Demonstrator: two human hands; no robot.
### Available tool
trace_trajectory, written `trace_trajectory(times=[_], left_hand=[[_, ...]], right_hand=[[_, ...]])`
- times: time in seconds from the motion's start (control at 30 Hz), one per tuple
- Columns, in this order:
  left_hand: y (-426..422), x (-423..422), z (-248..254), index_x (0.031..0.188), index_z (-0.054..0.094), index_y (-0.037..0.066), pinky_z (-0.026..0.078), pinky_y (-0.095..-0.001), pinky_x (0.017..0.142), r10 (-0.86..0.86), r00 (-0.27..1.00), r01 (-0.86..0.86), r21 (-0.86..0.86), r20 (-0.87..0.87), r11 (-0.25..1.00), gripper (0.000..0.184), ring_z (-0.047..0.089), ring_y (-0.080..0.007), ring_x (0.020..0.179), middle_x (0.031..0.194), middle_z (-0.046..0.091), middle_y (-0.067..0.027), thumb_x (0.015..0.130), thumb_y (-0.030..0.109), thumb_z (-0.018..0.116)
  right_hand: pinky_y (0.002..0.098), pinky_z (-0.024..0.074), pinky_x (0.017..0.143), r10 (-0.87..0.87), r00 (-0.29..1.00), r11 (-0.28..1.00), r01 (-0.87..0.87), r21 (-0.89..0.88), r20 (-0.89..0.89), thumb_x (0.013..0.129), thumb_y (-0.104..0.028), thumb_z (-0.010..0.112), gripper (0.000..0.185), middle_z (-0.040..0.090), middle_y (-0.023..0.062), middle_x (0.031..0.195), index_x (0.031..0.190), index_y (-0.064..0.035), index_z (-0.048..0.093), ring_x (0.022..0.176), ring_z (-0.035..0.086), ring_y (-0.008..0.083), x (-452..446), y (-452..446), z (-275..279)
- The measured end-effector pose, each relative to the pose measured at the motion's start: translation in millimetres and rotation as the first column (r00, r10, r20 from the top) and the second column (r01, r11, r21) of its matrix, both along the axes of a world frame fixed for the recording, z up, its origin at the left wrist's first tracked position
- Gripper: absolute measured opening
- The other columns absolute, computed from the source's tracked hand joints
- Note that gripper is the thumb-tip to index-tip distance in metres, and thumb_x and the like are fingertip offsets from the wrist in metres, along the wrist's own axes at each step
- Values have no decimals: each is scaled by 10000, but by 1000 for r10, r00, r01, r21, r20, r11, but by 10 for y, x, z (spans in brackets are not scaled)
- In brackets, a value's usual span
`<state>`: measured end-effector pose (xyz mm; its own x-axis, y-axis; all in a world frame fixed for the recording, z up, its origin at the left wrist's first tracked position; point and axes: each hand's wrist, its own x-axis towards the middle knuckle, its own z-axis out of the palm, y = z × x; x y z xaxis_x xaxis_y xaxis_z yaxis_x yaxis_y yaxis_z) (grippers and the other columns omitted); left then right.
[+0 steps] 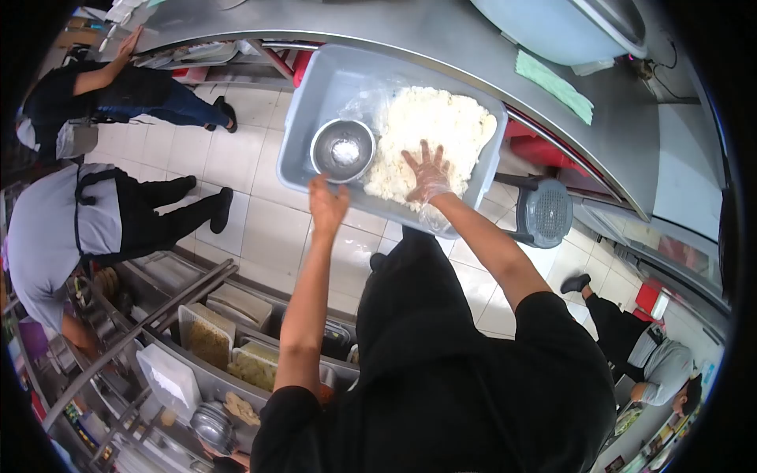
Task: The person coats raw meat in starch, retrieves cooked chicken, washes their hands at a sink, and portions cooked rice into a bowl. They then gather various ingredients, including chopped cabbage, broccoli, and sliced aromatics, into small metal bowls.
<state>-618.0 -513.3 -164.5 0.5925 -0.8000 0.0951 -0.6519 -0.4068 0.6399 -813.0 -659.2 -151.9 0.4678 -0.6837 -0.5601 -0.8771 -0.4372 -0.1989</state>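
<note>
Right hand (pixel 430 176) on white food (pixel 436 118), fingers (pixel 425 150) splayed, left hand (pixel 327 205) by bowl (pixel 326 150)

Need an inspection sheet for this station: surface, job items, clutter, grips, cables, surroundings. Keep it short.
Surface: steel counter along the top of view; what supports the tub can't be seen.
Job items: grey tub holding a white, rice-like mass, with a metal bowl left of it.
Clutter: green cloth on the counter; clear plastic film in the tub.
Grips: right grip spread open on the mass; left grip at the tub's near rim by the bowl, hold unclear.
Cables: thin dark cable, top right.
Surroundings: tiled floor; grey stool right of the tub; food containers lower left; at least three other people nearby.
</note>
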Motion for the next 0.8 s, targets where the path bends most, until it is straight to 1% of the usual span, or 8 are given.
trace_trajectory(times=[0.13,0.23,0.37,0.5,0.6,0.63,0.73,0.8], left_hand=[[-393,544,-550,1113,416,-118,498,-435,746,138,982,-164,227,125,960,520,595,-395,858,977,548,-298,695,86,649],[-751,685,-531,1027,474,-123,512,-380,527,556,693,-271,549,-459,791,382,619,-312,603,803,596,-256,712,57,592],[-826,877,-668,764,558,-116,456,-314,380,589,338,-37,615,-734,788,146,589,-245,491,647,595,-206,738,20,513],[-717,927,-549,818,556,-162,463,-310,356,585,373,-4,630,-720,777,218,614,-251,504,668,606,-211,754,28,471],[-618,662,148,910,547,-176,470,-303,340,517,509,-49,576,-688,816,274,622,-252,498,695,616,-213,759,28,446],[-568,591,233,948,543,-171,475,-301,338,492,526,-36,560,-694,828,292,623,-254,494,708,621,-211,760,29,441],[-527,253,363,918,542,-177,485,-322,366,446,509,-56,489,-736,871,263,607,-262,545,797,609,-226,748,8,465],[-530,53,269,952,550,-163,490,-318,378,403,465,-39,437,-788,899,281,616,-253,603,865,611,-227,753,18,470]], right_hand=[[638,289,993,113,984,994,-114,0,-136,634,-217,730,874,94,157,1495,1389,-335,305,1315,70,535,243,-252,-93],[615,345,972,132,981,989,-141,-53,-143,695,-129,660,763,120,162,1486,1363,-339,357,1300,124,539,279,-286,-407],[492,400,988,158,986,987,-159,-18,-49,750,-38,567,632,191,174,1463,1313,-294,440,1284,261,466,238,-481,-740],[406,416,987,196,981,980,-196,-43,5,745,-68,575,569,328,180,1406,1285,-224,484,1224,430,311,228,-756,-889],[352,423,975,-118,981,980,91,175,151,732,-152,605,574,483,187,1284,1291,-183,481,1127,525,248,178,-998,-901],[321,458,930,-224,952,964,186,189,207,694,-264,654,615,588,195,1131,1271,-130,490,1055,573,269,196,-1017,-649],[341,495,873,-405,756,910,276,311,514,693,-364,689,654,623,191,1054,1238,-58,498,961,616,291,293,-819,-312],[372,515,807,-349,760,913,143,382,548,701,-531,671,754,649,190,965,1220,-13,496,881,640,317,497,-621,104]])
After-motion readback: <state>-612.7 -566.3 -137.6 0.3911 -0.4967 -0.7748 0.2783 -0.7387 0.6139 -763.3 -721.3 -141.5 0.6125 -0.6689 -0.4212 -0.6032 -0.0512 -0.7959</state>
